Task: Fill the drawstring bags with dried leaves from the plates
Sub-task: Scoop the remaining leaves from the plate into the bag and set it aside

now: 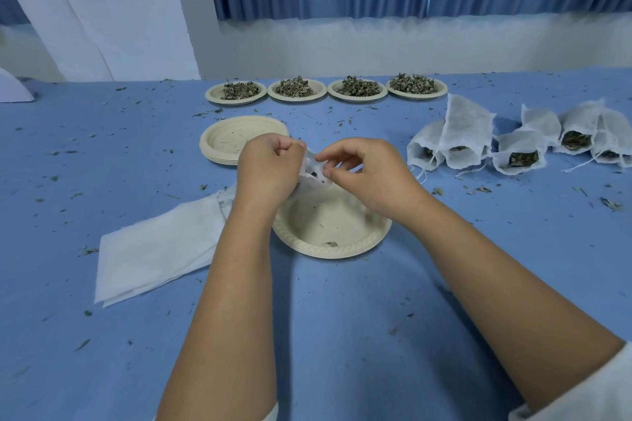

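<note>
Blue tabletop (342, 335) carried everything, littered with leaf crumbs. Flat empty bags (154, 249) waited left; filled bags (519, 154) heaped right. Four leaf plates (325, 90) lined far edge, unobstructed; empty plate stack (239, 140) nearer. Emptied plate (328, 225) sat under hands, likely catching spill. Left hand (266, 167) and right hand (369, 171) pinched drawstring bag (313, 169) mouth, fingers pressed together, probably cinching.

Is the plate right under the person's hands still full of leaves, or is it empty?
Nearly empty. The plate under the hands shows its bare cream bottom, with only a few leaf crumbs left near the front rim.
</note>
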`<state>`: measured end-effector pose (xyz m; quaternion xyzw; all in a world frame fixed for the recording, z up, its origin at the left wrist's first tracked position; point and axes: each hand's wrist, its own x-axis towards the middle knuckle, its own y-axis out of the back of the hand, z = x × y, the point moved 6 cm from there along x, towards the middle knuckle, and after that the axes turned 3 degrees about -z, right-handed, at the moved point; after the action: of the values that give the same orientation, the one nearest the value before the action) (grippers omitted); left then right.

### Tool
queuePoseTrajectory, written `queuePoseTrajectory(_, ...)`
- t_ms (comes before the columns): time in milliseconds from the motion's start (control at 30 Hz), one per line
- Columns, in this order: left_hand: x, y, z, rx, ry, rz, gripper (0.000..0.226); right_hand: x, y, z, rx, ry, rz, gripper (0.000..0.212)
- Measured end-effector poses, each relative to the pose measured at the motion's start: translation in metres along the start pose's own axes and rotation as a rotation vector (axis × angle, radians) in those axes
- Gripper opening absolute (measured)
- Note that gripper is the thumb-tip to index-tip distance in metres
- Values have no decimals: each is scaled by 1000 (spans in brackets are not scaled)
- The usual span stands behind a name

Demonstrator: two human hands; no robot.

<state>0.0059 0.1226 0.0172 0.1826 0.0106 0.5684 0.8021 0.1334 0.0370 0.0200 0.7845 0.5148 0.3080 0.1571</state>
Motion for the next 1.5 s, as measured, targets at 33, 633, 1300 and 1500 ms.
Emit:
queuePoseTrajectory(33, 0, 0, 0, -7, 1, -2, 22, 0, 0, 0, -19, 2, 0, 19)
queuePoseTrajectory(633, -1, 8, 3, 200, -73, 96, 26, -10, -8, 3, -279, -46, -425, 17)
queuePoseTrajectory(1300, -1, 7, 3, 244, -87, 96, 19, -7, -8, 4, -206, -68, -377, 11)
queuePoseTrajectory(1500, -2, 1, 8, 160, -112, 28, 14, 1, -12, -3, 18, 23, -39, 13)
